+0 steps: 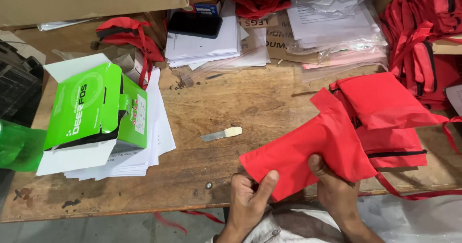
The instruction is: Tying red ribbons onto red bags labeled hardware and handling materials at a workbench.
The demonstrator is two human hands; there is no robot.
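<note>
A red fabric pouch (308,144) lies over the front edge of the wooden table (226,98). My left hand (248,195) pinches its lower left corner, thumb on top. My right hand (332,187) grips its lower edge a little to the right, thumb pressed on the cloth. Under and beyond the pouch lies a stack of similar red pouches (385,108) with black zips and red straps.
A small blade with a pale handle (221,134) lies mid-table. A green and white open box (94,110) sits on a paper pile at the left. Paper stacks, a black phone (195,25) and plastic sleeves fill the back. More red bags (426,40) are piled at the right.
</note>
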